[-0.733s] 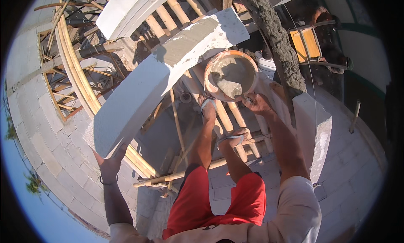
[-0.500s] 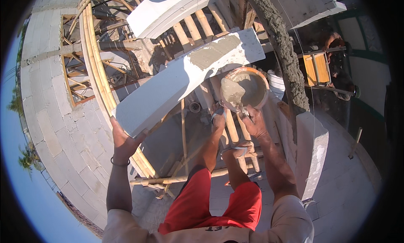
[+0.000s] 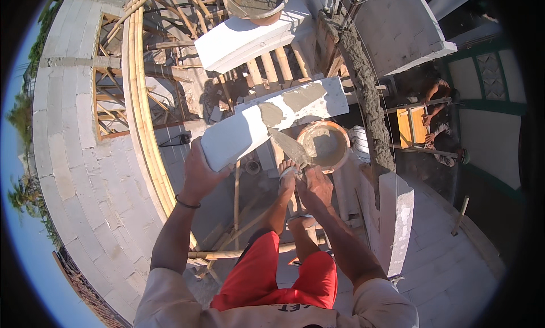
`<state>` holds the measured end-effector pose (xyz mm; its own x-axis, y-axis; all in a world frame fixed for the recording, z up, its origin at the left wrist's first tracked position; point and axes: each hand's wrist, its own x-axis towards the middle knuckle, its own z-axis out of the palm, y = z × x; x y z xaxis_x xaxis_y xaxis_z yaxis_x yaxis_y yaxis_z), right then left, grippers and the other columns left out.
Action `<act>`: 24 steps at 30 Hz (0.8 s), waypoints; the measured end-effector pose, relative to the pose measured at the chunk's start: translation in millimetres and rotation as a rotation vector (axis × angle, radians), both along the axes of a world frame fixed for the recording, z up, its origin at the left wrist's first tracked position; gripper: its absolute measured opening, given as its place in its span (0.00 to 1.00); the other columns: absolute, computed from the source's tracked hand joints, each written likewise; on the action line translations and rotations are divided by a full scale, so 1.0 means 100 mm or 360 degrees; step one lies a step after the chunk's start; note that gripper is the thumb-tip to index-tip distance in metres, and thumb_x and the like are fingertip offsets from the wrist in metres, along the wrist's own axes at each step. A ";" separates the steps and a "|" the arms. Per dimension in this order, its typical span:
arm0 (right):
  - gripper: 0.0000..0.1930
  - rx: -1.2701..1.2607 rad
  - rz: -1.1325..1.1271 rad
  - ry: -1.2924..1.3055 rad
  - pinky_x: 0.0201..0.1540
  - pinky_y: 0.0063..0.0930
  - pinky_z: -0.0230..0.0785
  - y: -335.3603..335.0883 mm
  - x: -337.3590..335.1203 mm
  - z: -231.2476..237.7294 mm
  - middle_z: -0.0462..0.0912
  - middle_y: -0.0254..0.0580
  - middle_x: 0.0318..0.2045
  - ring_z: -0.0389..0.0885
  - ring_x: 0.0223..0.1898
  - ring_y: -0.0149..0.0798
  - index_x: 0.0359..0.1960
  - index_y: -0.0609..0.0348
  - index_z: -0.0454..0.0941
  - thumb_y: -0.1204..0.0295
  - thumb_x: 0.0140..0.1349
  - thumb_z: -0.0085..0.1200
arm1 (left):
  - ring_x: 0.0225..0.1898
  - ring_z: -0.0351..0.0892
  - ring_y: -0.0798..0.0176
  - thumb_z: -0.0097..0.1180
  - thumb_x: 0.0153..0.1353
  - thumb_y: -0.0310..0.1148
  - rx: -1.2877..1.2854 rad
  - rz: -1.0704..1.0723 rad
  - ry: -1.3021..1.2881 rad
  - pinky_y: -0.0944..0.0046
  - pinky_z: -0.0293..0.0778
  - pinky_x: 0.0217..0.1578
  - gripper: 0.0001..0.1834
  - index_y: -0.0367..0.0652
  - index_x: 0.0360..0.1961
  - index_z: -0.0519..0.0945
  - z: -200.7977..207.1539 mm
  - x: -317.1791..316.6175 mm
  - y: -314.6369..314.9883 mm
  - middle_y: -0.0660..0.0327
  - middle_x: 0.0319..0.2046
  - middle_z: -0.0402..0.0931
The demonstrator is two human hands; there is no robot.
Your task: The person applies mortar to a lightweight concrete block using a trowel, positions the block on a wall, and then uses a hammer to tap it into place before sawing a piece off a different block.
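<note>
My left hand (image 3: 203,172) grips the near left end of a long white block (image 3: 235,138), which slants up to the right. Grey mortar (image 3: 304,96) coats part of the block's face, with a separate dab in the middle. In my right hand (image 3: 315,186) is a trowel (image 3: 288,146), its mortar-smeared blade pointing up-left with the tip at the block's edge beside that dab. Just right of the trowel stands a round orange-rimmed bucket (image 3: 325,145) of wet mortar.
Another white block (image 3: 250,41) lies farther off, with a mortar tub (image 3: 258,7) on it. A mortar-topped wall edge (image 3: 369,95) runs along the right, near a taut string. Bamboo poles (image 3: 145,106) stand at left. A co-worker's hands touch an orange board (image 3: 411,126) at right.
The trowel has moved from over the bucket left to the block, and a new mortar dab shows there. The block's held end has shifted right and looks more foreshortened.
</note>
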<state>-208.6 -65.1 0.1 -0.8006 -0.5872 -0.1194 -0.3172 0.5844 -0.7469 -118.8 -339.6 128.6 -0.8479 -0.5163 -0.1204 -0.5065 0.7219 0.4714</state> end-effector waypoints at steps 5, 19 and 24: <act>0.16 0.0236 0.0007 -0.0146 0.40 0.52 0.75 -0.09 -0.51 0.22 0.81 0.54 0.37 0.83 0.36 0.61 0.42 0.61 0.74 0.63 0.60 0.61 | 0.46 0.77 0.40 0.75 0.41 0.39 0.0063 0.0015 -0.0009 0.48 0.75 0.45 0.43 0.34 0.55 0.63 -0.08 -0.01 0.02 0.42 0.44 0.73; 0.22 0.0357 0.0173 -0.0181 0.43 0.53 0.75 -0.32 -0.92 0.05 0.85 0.60 0.33 0.84 0.39 0.60 0.51 0.62 0.75 0.60 0.62 0.59 | 0.47 0.76 0.39 0.76 0.39 0.39 0.0068 0.0058 -0.0033 0.47 0.74 0.47 0.45 0.34 0.55 0.63 -0.12 -0.05 0.06 0.42 0.44 0.73; 0.17 0.0287 0.0312 -0.0221 0.43 0.53 0.76 -0.42 -0.57 0.46 0.79 0.60 0.43 0.83 0.37 0.62 0.50 0.62 0.73 0.64 0.65 0.53 | 0.47 0.76 0.38 0.76 0.40 0.39 0.0048 0.0025 -0.0011 0.46 0.73 0.47 0.44 0.34 0.54 0.63 -0.05 -0.03 0.01 0.42 0.43 0.73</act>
